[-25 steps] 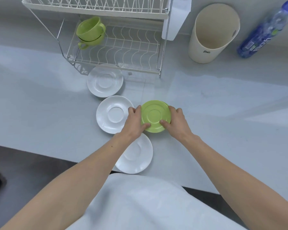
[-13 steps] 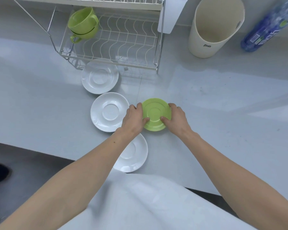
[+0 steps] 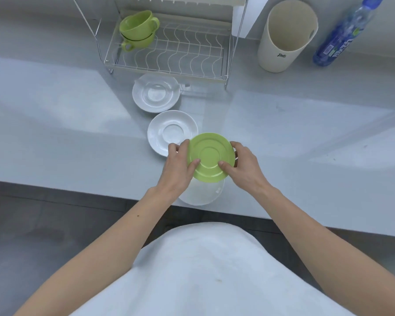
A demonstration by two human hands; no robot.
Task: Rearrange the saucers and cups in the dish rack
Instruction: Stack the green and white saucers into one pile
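A green saucer is held at its left and right edges by my left hand and my right hand, above the counter's front edge. Under it lies a white saucer, partly hidden. A second white saucer lies just beyond my left hand, and a third sits in front of the wire dish rack. Two stacked green cups rest on their sides in the rack's lower left corner.
A cream cylindrical holder stands to the right of the rack. A blue water bottle lies at the far right. The grey counter ends at a front edge close to my body.
Both hands have lifted the green saucer off the counter and drawn it nearer, over the closest white saucer. The camera view has shifted back from the rack.
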